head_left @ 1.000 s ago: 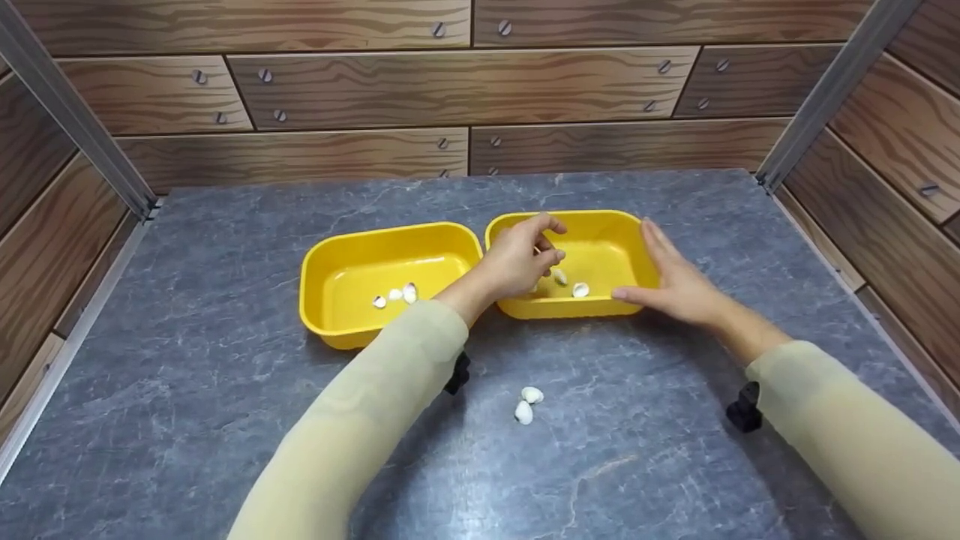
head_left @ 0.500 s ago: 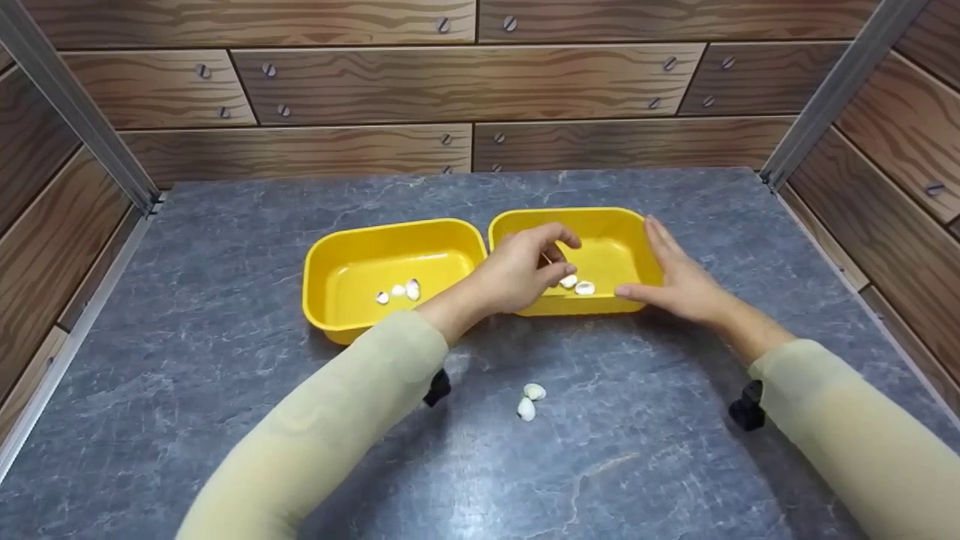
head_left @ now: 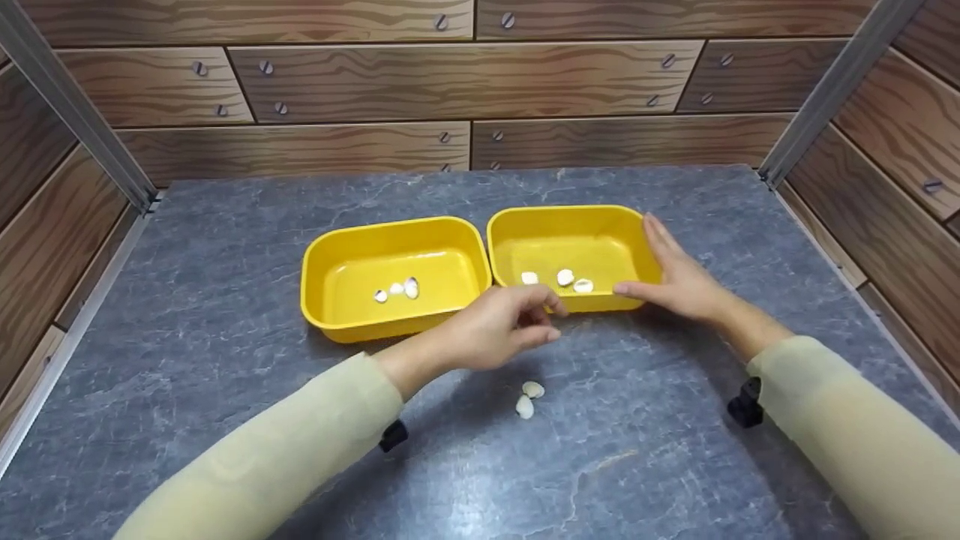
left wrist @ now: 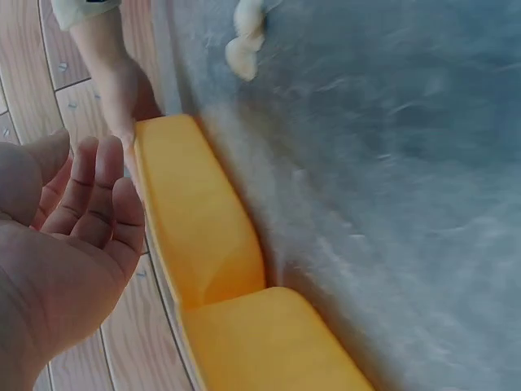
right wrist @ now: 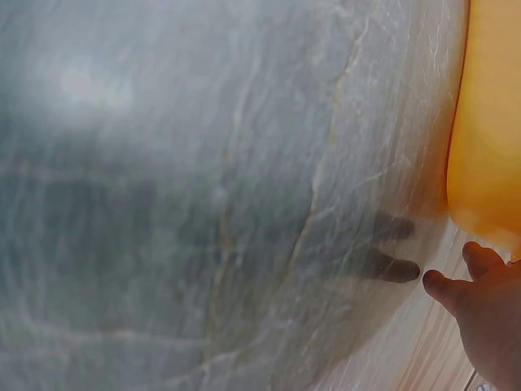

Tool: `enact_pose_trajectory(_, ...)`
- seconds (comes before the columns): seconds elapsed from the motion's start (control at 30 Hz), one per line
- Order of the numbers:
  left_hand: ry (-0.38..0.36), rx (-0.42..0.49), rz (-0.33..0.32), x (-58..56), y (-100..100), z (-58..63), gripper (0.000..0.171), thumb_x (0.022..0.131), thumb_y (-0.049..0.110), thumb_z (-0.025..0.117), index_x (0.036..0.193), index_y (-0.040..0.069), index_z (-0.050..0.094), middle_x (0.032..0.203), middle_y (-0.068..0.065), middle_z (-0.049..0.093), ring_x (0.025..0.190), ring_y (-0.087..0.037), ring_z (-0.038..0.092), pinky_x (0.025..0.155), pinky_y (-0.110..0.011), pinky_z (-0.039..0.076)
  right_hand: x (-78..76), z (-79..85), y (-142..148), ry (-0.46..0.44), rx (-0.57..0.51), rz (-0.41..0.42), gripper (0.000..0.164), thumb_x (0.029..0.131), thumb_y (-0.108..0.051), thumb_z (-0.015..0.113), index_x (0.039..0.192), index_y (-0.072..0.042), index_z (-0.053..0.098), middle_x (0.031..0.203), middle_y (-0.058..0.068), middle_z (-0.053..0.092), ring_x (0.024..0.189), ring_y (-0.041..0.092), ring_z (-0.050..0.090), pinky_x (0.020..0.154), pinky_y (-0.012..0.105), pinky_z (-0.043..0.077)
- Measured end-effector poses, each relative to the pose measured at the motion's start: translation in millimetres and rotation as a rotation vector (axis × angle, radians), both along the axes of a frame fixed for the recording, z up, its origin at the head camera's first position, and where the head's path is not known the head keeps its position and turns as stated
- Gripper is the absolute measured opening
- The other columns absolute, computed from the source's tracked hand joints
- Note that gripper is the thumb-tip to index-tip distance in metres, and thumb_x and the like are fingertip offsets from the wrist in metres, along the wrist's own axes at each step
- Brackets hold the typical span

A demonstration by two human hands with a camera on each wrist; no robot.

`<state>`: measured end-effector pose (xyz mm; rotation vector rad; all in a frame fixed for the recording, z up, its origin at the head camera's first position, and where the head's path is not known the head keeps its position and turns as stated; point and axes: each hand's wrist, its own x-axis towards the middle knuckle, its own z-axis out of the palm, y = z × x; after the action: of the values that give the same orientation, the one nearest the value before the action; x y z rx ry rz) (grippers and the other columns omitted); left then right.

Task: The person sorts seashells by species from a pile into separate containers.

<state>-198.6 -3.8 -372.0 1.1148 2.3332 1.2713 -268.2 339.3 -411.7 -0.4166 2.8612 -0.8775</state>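
Note:
In the head view my left hand (head_left: 491,328) hovers at the front edge between two yellow tubs. Its fingers are loosely bent, and the left wrist view shows the palm (left wrist: 65,277) with nothing in it. My right hand (head_left: 681,283) rests against the right end of the right tub (head_left: 562,223), fingers along the side and thumb at the front rim. Inside that tub lie three white seashells (head_left: 565,277). The left tub (head_left: 337,259) contains several small seashells (head_left: 396,288). Two more, an upper shell (head_left: 533,389) and a lower shell (head_left: 524,407), lie together on the table.
A grey marbled table (head_left: 645,465) carries both tubs, which stand side by side with their ends close together. Wood-patterned panels (head_left: 360,82) wall it in at the back and sides, with metal posts (head_left: 817,90) at the corners.
My left hand has moved out of the right tub toward me, over its front rim. A third seashell now shows in that tub. The right hand has stayed put.

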Motion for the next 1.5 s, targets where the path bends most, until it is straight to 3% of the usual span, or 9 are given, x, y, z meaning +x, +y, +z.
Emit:
enact_pose_trajectory(0.17, -0.036, -0.035, -0.005, 10.1, -16.0, -12.3, 0.019, 0.103, 0.012, 0.072, 0.121, 0.010, 0.071, 0.099, 0.004, 0.069, 0.089, -0.010, 0.062, 0.080, -0.025, 0.054, -0.1, -0.7, -0.5, -0.002, 0.013, 0.009, 0.122, 0.094, -0.053, 0.077, 0.169, -0.010, -0.010, 0.176, 0.009, -0.014, 0.158, 0.053, 0.006, 0.123, 0.072, 0.010)
enact_pose_trajectory(0.37, -0.082, -0.057, -0.049, 16.4, -29.1, -28.1, 0.018, 0.101, 0.010, 0.074, 0.119, 0.005, 0.072, 0.094, 0.003, 0.070, 0.084, -0.008, 0.062, 0.076, -0.024, 0.054, 1.9, -1.4, 0.5, -0.005, 0.000, 0.007, 0.122, 0.094, -0.054, 0.077, 0.169, -0.010, -0.010, 0.176, 0.008, -0.015, 0.158, 0.052, 0.004, 0.122, 0.073, 0.008)
enact_pose_trajectory(0.87, -0.152, -0.096, -0.132, 21.9, -35.0, -56.5, 0.016, 0.098, 0.007, 0.077, 0.113, 0.003, 0.075, 0.094, 0.000, 0.072, 0.085, -0.003, 0.061, 0.082, -0.021, 0.053, 0.1, 0.8, 1.2, -0.007, 0.001, 0.009, 0.124, 0.094, -0.055, 0.077, 0.169, -0.011, -0.011, 0.176, 0.008, -0.016, 0.158, 0.054, 0.004, 0.121, 0.074, 0.008)
enact_pose_trajectory(1.2, -0.070, -0.135, -0.164, 22.0, -35.3, -60.8, 0.017, 0.097, 0.009, 0.079, 0.113, 0.006, 0.078, 0.099, -0.003, 0.068, 0.088, -0.004, 0.056, 0.082, -0.021, 0.051, 0.4, 2.7, -0.9, -0.012, -0.004, -0.002, 0.123, 0.093, -0.053, 0.078, 0.170, -0.012, -0.009, 0.177, 0.009, -0.015, 0.159, 0.052, 0.003, 0.123, 0.072, 0.006)
enact_pose_trajectory(1.5, 0.022, -0.196, -0.182, 22.7, -35.1, -63.4, 0.025, 0.097, 0.014, 0.079, 0.123, 0.011, 0.078, 0.103, -0.002, 0.066, 0.092, -0.009, 0.055, 0.083, -0.022, 0.047, 1.5, 2.1, 0.1, -0.014, -0.002, 0.004, 0.124, 0.093, -0.054, 0.078, 0.169, -0.012, -0.010, 0.176, 0.008, -0.016, 0.158, 0.053, 0.002, 0.122, 0.074, 0.006)
